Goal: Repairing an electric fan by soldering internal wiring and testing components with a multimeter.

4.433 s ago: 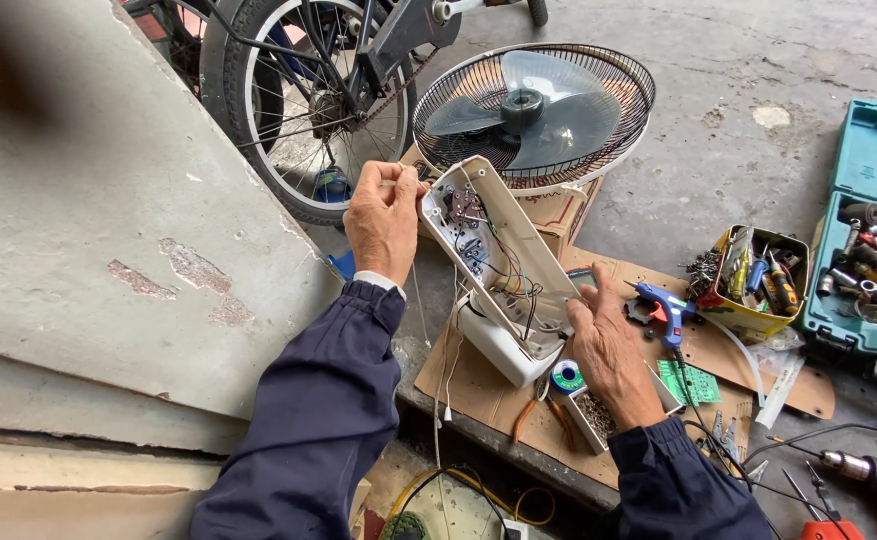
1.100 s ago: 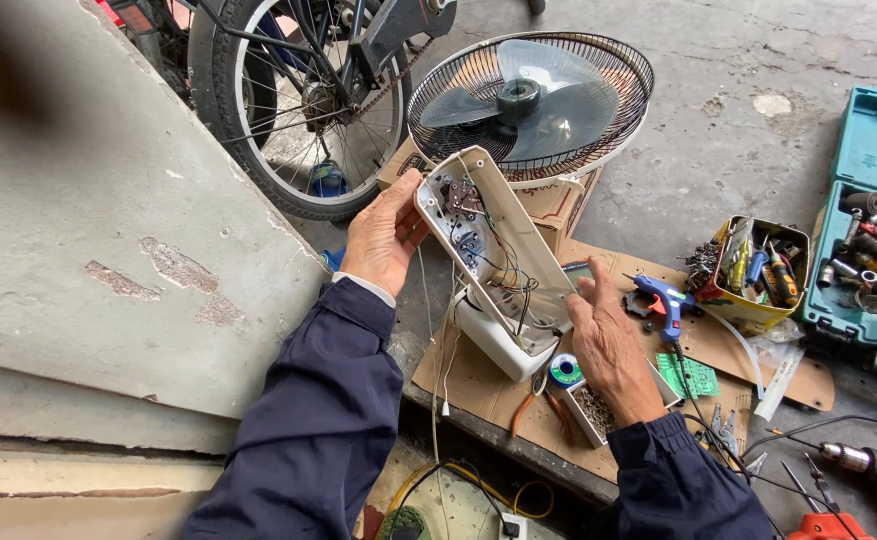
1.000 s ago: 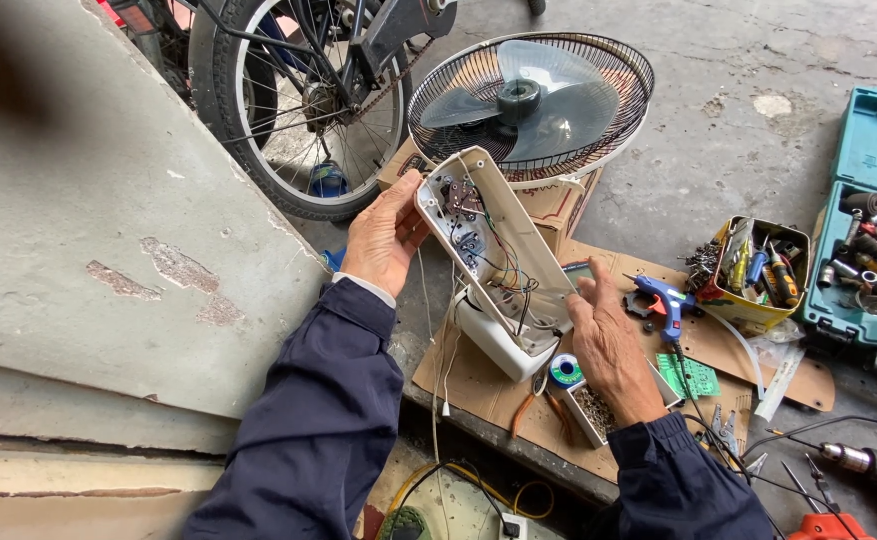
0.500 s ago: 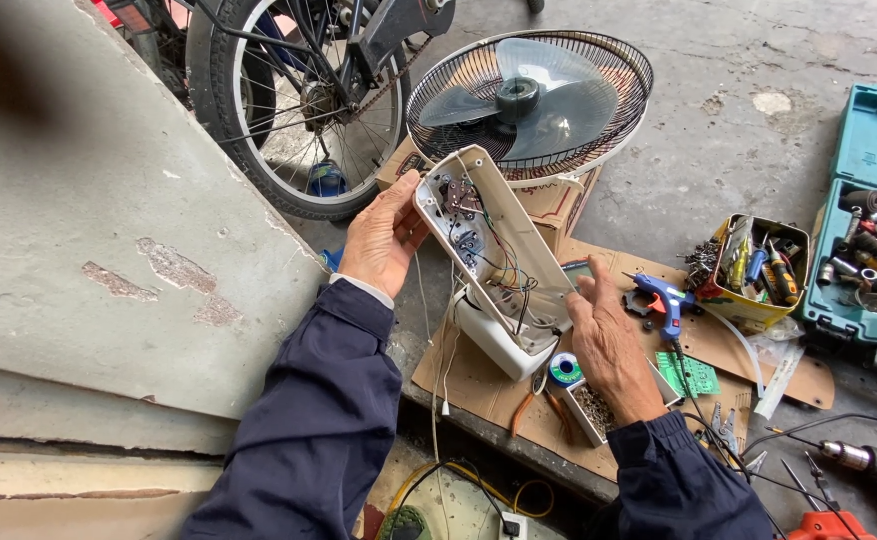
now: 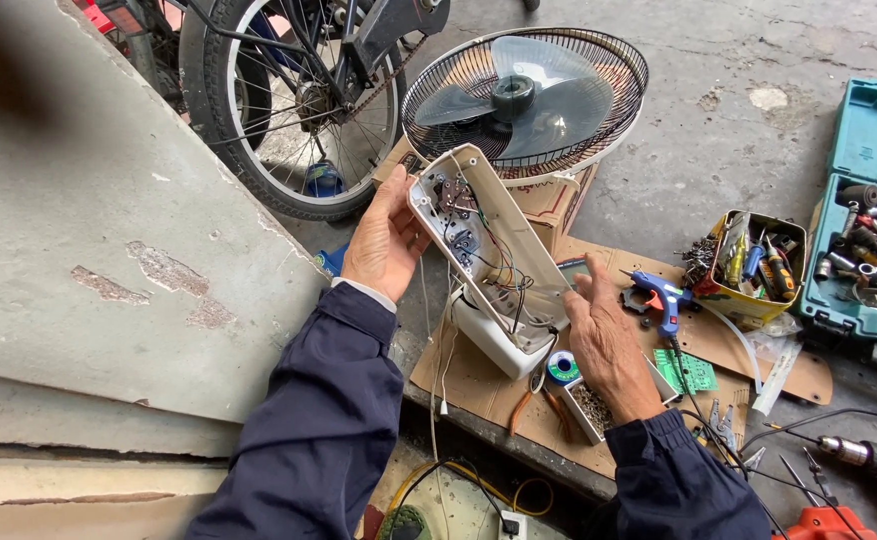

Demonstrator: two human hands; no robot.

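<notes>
My left hand (image 5: 387, 242) grips the upper left edge of an open white fan housing (image 5: 494, 245), tilted so its switches and coloured wires (image 5: 479, 250) face me. My right hand (image 5: 604, 335) rests against the housing's lower right side, fingers spread near a small pale part at its edge; whether they pinch it is unclear. Behind the housing lies the fan head (image 5: 525, 97) with black wire grille and translucent blades. The housing's lower end sits on a sheet of cardboard (image 5: 479, 380).
A bicycle wheel (image 5: 284, 105) stands at the back left, a grey slab (image 5: 109, 220) on the left. On the cardboard: a blue glue gun (image 5: 659, 297), a solder spool (image 5: 562, 368), pliers (image 5: 529, 402). A yellow box of tools (image 5: 754, 265), a teal tool case (image 5: 869, 230), a drill (image 5: 874, 462) at right.
My left hand has slid from the housing's top corner down to its left edge. My right hand shifted slightly along the lower right side. The housing stays tilted in place.
</notes>
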